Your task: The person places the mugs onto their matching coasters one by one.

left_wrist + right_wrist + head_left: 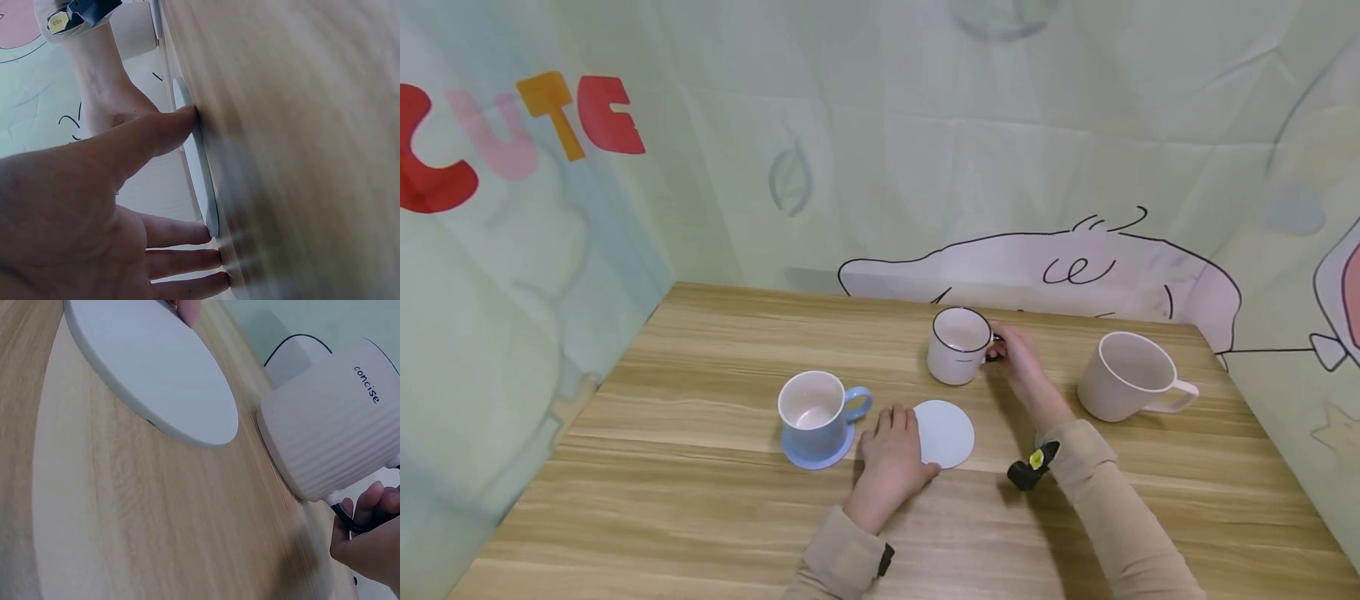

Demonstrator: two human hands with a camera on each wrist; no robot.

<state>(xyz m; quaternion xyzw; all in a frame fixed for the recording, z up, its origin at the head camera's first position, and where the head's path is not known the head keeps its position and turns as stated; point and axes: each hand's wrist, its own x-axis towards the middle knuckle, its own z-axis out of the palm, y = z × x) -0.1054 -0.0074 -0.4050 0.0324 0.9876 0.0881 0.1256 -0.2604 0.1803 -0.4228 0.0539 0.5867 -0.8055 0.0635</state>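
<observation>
My right hand point(1017, 354) grips the black handle of a white ribbed mug point(956, 354), which has a dark rim and the word "concise" on its side. The mug looks upright on the tabletop. In front of it a round white coaster point(946, 435) lies flat. My left hand point(891, 454) rests at the coaster's left side, thumb and index fingertip touching its edge. The left wrist view shows that thumb point(169, 128) against the rim, the fingers fairly straight. Left of this hand, a blue mug point(817, 421) with a pale inside stands on a blue coaster point(815, 460).
A larger pale mug point(1123, 379) stands at the right of the wooden table point(700, 358), its handle pointing right. A printed cloth backdrop point(880, 167) rises behind the table and along its sides.
</observation>
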